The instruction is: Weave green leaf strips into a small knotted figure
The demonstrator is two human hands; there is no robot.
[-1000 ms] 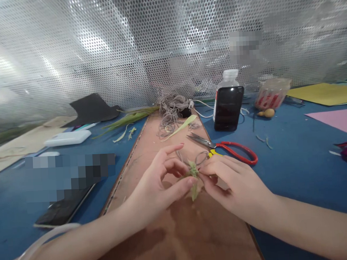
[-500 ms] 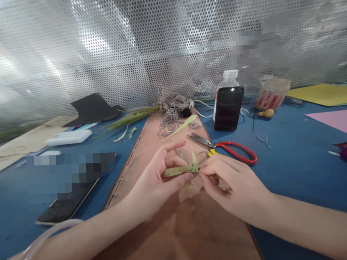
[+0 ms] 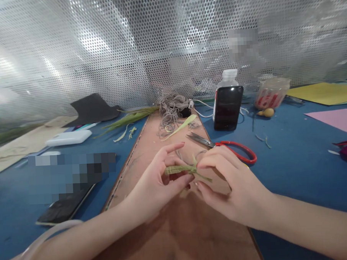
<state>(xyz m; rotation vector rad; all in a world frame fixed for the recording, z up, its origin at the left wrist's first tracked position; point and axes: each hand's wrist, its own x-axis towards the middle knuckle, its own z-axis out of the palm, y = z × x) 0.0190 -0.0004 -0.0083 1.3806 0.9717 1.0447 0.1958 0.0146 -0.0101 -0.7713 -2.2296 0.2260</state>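
A small bundle of folded green leaf, like corn husk (image 3: 177, 169), lies crosswise in my left hand (image 3: 160, 179). My left thumb presses it from below against the bent fingers, while the index finger stretches out above. At its right end is a knotted part, with one tip pointing up and a thin strip trailing down to the right. My right hand (image 3: 236, 183) is at that end, thumb and index finger apart around the strip. The right index fingertip is close to the knot; whether it touches I cannot tell. Beyond the right hand lie red-handled scissors (image 3: 240, 152).
A brown board (image 3: 172, 237) runs down the middle of the blue table (image 3: 302, 185). Tangled grey cord (image 3: 174, 105) and a pale leaf strip (image 3: 182, 125) lie at its far end. A phone (image 3: 228, 108) leans on a bottle (image 3: 230, 78). At left are a white case (image 3: 68, 137) and a dark phone (image 3: 66, 205).
My right thumb and index finger have parted from their pinch at the knot, uncovering the trailing strip. The right hand now covers most of the yellow piece by the scissors. My left hand keeps its hold.
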